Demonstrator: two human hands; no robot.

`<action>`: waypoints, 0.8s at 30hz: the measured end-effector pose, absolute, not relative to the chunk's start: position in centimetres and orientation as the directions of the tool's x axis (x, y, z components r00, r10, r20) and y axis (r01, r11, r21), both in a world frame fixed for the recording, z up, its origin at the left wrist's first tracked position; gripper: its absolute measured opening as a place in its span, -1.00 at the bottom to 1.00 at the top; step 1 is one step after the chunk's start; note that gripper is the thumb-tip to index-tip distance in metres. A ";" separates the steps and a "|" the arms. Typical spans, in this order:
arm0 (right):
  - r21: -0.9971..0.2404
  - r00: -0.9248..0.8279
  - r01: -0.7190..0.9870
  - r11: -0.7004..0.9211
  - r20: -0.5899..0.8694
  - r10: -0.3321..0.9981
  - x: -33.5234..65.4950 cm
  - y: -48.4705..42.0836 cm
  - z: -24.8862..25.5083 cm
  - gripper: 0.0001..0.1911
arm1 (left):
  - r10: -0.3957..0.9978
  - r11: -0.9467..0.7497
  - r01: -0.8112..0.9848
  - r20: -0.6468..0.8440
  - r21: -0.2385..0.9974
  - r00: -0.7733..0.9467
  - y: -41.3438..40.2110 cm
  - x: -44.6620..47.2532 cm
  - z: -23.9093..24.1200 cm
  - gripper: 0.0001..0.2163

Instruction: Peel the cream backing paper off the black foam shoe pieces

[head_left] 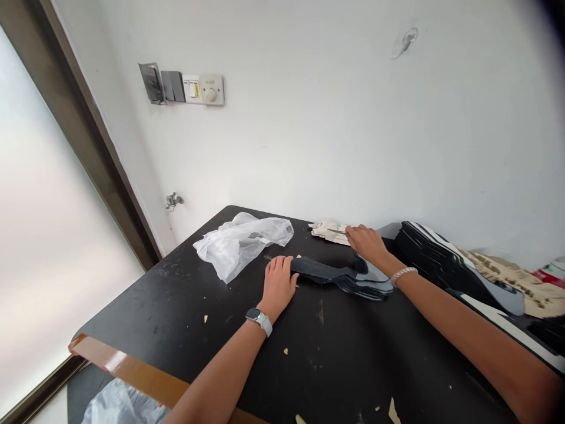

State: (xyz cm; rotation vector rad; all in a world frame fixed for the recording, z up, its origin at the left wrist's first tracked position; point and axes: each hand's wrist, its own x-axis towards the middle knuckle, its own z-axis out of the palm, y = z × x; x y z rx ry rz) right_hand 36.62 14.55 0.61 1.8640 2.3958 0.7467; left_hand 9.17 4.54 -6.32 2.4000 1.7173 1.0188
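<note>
Left hand (279,281) rests on layered, curvy-edged dark pieces (316,270)

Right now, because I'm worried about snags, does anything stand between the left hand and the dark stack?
Nothing visible does: the left hand touches the left end of the dark stack. The white plastic bag lies farther back to the left, apart from both.

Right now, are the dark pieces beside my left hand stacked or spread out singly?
Stacked: the dark pieces overlap, with several layered edges showing at their right end.
</note>
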 end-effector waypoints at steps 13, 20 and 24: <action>0.008 -0.387 0.921 0.389 0.130 0.913 36.4 5.3 -0.1 -0.67 | 0.841 -0.386 0.845 0.518 0.369 0.157 4.3 9.3 -5.9 -0.76; -0.116 -0.360 0.922 0.370 0.098 0.928 37.1 6.7 -1.2 -0.55 | 0.815 -0.301 0.839 0.579 0.453 -0.020 4.1 9.2 -5.3 -0.87; -0.160 -0.313 0.931 0.327 0.111 0.943 37.3 7.0 -1.0 -0.57 | 0.806 -0.299 0.817 0.589 0.493 -0.060 4.2 9.1 -5.3 -0.88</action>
